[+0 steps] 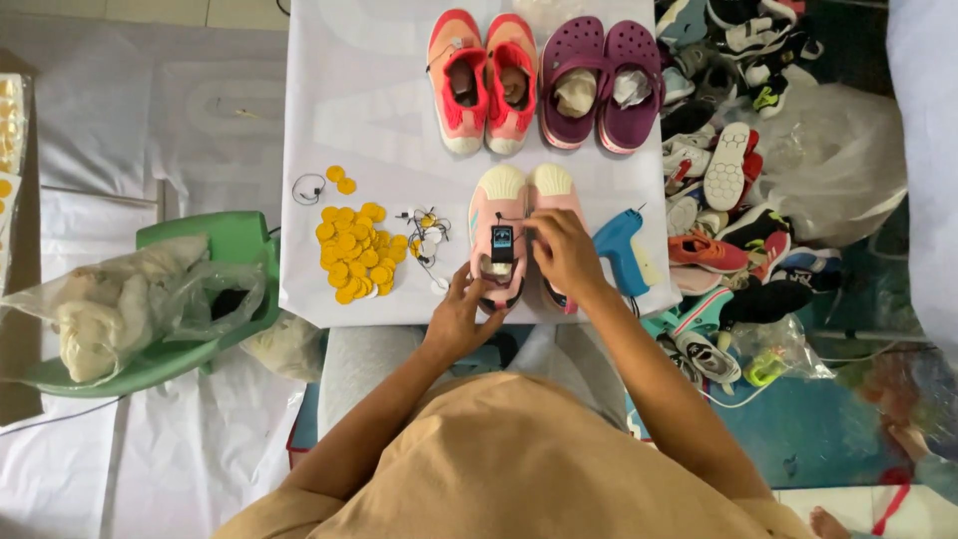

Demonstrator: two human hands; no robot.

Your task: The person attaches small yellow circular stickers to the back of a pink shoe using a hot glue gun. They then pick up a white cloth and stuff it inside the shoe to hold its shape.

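A pair of pale pink shoes lies toes-away near the front edge of a small white-covered table. My left hand grips the heel end of the left pink shoe. My right hand rests on the right pink shoe, its fingers pinching a small dark tag with a thin string over the left shoe's opening. A blue tagging gun lies just right of my right hand.
A heap of yellow round discs and loose string tags lie to the left. Coral shoes and purple clogs sit at the back. Several mixed shoes are piled at the right; a green chair with plastic bags stands left.
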